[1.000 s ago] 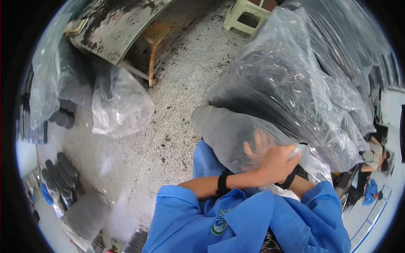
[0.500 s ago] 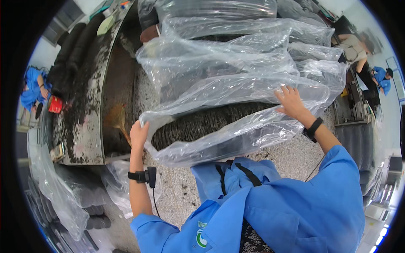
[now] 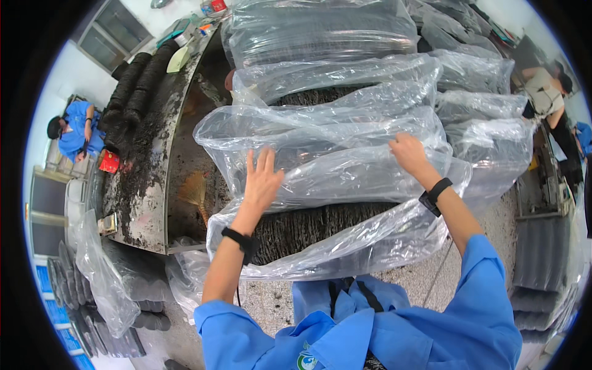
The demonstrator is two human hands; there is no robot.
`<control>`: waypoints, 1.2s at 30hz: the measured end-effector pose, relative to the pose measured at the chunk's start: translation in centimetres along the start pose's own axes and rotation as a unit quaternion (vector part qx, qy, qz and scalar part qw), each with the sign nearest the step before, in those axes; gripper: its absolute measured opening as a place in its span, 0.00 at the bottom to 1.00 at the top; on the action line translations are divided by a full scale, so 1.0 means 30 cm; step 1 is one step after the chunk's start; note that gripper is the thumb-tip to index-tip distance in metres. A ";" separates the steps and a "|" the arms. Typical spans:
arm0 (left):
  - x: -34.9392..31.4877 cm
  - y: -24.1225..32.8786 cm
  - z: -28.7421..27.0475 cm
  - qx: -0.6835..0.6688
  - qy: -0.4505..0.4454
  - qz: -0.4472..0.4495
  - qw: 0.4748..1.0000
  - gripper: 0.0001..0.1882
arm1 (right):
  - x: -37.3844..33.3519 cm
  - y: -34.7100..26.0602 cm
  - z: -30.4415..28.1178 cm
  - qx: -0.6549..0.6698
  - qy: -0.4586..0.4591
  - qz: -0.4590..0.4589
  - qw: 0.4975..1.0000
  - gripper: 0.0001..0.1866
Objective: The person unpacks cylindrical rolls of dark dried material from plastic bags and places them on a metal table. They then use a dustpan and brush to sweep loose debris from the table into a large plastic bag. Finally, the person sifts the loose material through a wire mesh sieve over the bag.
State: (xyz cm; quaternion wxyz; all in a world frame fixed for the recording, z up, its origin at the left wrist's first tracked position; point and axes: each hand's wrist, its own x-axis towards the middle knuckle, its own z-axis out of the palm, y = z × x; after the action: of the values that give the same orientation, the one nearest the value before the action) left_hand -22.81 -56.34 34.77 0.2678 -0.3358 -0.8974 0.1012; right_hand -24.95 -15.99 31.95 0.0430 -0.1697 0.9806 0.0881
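In front of me a large clear plastic bag (image 3: 345,243) gapes along its length, with a row of dark, ridged, crumb-covered material (image 3: 308,231) lying inside. My left hand (image 3: 264,182) rests on the bag's far side with its fingers stretched out and apart, holding nothing. Farther right, my right hand (image 3: 408,153) is closed, its curled fingers pinching the film of the same bag; the fingertips are partly hidden. Just beyond my hands lies another clear plastic bag (image 3: 320,132), loosely folded, and dark contents show through the film.
More wrapped bundles (image 3: 320,31) lie behind. To the left stands a dirt-strewn table (image 3: 145,203) with dark rolls (image 3: 132,83); a straw hand broom (image 3: 194,191) is beside it. Co-workers (image 3: 80,129) are at the left and right. Dark sheets (image 3: 539,246) are stacked at right.
My left hand has left the bag's left end and moved right and inward, its fingers spreading. My right hand has shifted slightly left and curled closed on the film. The view has tilted up.
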 end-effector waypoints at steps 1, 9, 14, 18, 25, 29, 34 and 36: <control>0.047 -0.023 -0.002 0.006 0.010 -0.001 1.000 0.08 | 0.019 0.020 -0.008 0.018 0.106 -0.004 0.994 0.24; -0.072 0.059 0.152 -0.282 -0.284 0.087 0.912 0.03 | 0.148 -0.190 0.022 0.192 0.087 -0.242 0.947 0.65; -0.315 0.149 -0.076 -0.266 -0.253 -0.012 0.930 0.14 | -0.065 -0.417 -0.048 0.118 -0.107 -0.334 0.929 0.54; -0.317 0.132 -0.134 -0.205 -0.255 -0.032 0.944 0.25 | -0.132 -0.232 0.064 0.073 -0.006 -0.234 0.970 0.27; -0.327 0.119 0.130 -0.300 -0.131 -0.066 0.943 0.11 | -0.235 -0.169 0.139 0.110 -0.069 -0.144 0.981 0.15; -0.424 0.213 0.170 -0.338 -0.134 -0.127 0.923 0.08 | -0.342 -0.270 0.128 0.101 -0.055 -0.078 0.990 0.19; -0.559 0.279 0.081 -0.382 -0.154 -0.078 0.908 0.28 | -0.497 -0.301 0.250 0.156 -0.080 -0.038 0.984 0.45; -0.618 0.384 0.119 -0.342 -0.157 -0.100 0.921 0.27 | -0.543 -0.326 0.284 0.148 -0.064 -0.011 0.987 0.40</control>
State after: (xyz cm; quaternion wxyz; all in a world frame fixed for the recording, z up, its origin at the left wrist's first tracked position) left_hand -6.75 -59.84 19.97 0.0005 -0.2957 -0.9367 -0.1877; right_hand -5.86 -18.15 23.92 0.1311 -0.1667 0.9761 -0.0478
